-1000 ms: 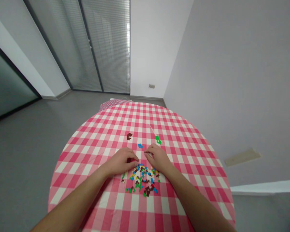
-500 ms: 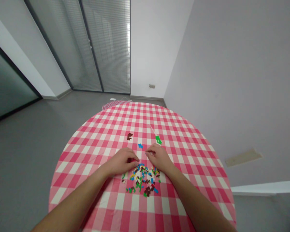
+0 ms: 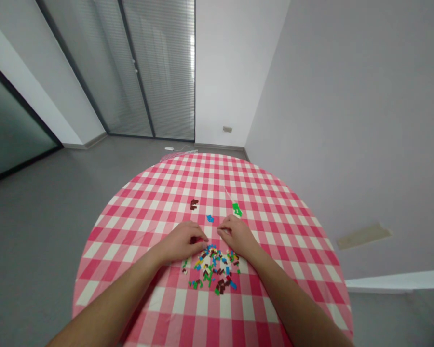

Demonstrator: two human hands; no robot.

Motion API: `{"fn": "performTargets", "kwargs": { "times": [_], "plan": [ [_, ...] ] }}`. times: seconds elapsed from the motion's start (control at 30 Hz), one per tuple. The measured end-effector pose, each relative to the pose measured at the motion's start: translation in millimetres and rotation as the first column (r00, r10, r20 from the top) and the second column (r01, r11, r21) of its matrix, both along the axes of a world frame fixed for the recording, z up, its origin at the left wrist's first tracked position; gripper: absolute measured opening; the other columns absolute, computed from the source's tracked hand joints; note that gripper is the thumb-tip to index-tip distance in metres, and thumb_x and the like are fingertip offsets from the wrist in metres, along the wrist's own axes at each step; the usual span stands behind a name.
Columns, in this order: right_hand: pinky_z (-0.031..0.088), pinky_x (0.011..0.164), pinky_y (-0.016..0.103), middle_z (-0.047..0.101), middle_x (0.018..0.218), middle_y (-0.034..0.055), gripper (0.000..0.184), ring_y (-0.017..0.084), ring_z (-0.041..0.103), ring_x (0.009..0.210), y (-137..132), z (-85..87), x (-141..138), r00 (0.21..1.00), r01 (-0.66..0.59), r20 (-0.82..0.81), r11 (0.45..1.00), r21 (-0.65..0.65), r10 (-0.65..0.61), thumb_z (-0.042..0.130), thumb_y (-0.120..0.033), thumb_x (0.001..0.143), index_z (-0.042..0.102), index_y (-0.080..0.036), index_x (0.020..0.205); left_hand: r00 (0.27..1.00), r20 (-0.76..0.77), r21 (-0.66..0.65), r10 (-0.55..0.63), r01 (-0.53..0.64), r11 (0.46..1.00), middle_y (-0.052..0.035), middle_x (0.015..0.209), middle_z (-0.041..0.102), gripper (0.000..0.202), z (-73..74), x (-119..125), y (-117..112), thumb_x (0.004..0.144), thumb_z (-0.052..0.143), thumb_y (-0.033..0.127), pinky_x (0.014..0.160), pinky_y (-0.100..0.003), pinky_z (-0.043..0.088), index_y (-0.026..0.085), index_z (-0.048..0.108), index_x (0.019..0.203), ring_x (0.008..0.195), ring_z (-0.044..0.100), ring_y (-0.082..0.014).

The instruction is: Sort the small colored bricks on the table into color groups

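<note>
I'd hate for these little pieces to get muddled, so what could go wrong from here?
The left hand is right at the edge of the mixed pile, so a careless sweep might scatter it.

The right hand is close to both the blue pieces and the green pieces; reaching forward could knock either cluster apart.

The pile's pieces are tiny and loose, so one could slip from a grip.

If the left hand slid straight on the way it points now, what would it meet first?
Probably the right hand, facing it across a narrow gap over the checked tablecloth, though hand heights are hard to judge from this view.
</note>
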State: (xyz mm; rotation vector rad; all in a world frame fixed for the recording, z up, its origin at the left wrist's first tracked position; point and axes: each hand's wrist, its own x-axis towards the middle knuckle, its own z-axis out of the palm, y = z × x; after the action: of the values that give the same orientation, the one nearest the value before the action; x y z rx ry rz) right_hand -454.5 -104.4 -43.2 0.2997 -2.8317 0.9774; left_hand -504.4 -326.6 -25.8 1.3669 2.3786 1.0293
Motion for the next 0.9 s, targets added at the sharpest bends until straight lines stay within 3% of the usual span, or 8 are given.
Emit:
{"fn": "performTargets", "kwargs": {
  "times": [0.33,0.7,0.9],
  "plan": [
    [0.048,0.075,0.031,0.065,0.082,0.0054,0.008,0.019,0.061,0.081,7,2.2,2,0.999,-0.015,-0.037,0.999,-0.034,0.014,0.066,-0.015,0.084,0.073,-0.018,0.086,1.0,0.001,0.007,-0.008,0.008,1.0,-0.0043,0.086,0.073,0.018,-2.1,-1,0,0.09,0.062,0.034,0.081,-0.032,0.044,0.021,0.075,0.091,0.084,0.063,-0.0191],
    [0.045,0.075,0.029,0.067,0.087,0.0054,0.014,0.018,0.061,0.084,-6,-6.5,-3,0.993,0.118,-0.037,0.987,0.108,-0.115,0.058,-0.022,0.092,0.072,-0.02,0.091,1.0,-0.008,-0.002,-0.014,0.014,1.0,-0.0041,0.084,0.072,0.019,-1.9,-1,0,0.091,0.062,0.034,0.082,-0.032,0.044,0.02,0.075,0.09,0.083,0.063,-0.0191],
    [0.046,0.079,0.03,0.067,0.089,0.0064,0.015,0.018,0.061,0.087,-3,-6.4,-1,0.992,0.114,-0.058,0.993,0.042,-0.112,0.057,-0.018,0.092,0.071,-0.017,0.095,1.0,-0.001,0.001,-0.01,0.01,1.0,-0.0044,0.085,0.072,0.018,-1.9,-1,0,0.091,0.062,0.032,0.081,-0.031,0.044,0.02,0.075,0.091,0.083,0.063,-0.0188]
  ]
}}
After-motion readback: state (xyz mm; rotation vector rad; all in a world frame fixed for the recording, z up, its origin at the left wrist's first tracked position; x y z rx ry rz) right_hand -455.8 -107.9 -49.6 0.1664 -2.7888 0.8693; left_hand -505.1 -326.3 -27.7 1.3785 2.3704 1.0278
